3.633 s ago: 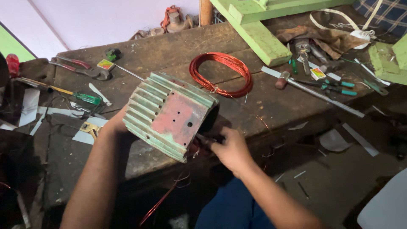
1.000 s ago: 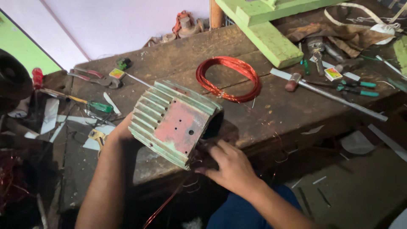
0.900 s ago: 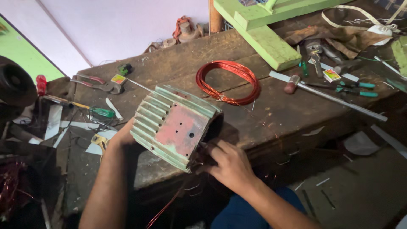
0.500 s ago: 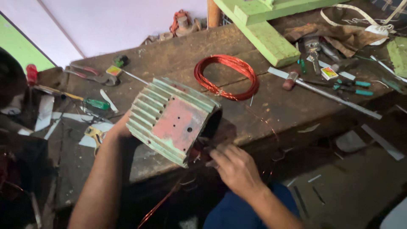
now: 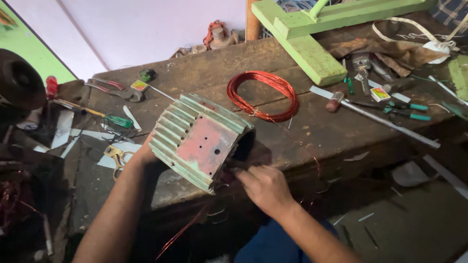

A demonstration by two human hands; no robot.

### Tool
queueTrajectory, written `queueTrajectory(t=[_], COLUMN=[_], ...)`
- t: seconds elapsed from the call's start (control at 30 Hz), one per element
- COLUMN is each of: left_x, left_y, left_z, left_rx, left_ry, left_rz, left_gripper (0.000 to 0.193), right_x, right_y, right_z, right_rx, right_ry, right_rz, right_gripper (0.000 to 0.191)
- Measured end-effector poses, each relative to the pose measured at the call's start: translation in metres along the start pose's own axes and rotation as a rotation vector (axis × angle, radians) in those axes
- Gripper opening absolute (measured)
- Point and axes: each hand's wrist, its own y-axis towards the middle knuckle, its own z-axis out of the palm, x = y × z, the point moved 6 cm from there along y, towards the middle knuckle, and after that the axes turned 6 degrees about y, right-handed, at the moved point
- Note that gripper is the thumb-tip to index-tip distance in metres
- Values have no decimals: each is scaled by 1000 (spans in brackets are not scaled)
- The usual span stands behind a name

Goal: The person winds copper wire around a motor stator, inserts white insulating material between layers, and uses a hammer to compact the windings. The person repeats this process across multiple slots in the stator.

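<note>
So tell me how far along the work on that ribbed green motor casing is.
Done: the motor casing lies on its side at the bench edge. In hand: the left hand steadies its far end while the right hand works at the open end, where thin copper strands hang. Left: the coil of copper wire lies on the bench behind, away from both hands.

A coil of red copper wire (image 5: 262, 95) lies on the wooden tabletop (image 5: 317, 131). A green screwdriver (image 5: 115, 120) rests far left; a pale green wooden beam (image 5: 304, 48) sits behind
</note>
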Motion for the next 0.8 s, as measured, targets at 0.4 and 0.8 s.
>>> queueTrajectory(t=[0.4,0.8], left_x=[59,9], left_y=[31,11], left_z=[-98,-16], left_rx=[57,-57], left_ry=[327,111], left_rz=[-114,-72], left_gripper=[44,43], right_x=[18,-25], right_y=[-9,12], right_z=[-3,11], right_rx=[-214,55], right_ry=[-36,543], right_rz=[83,964], right_gripper=[32,20])
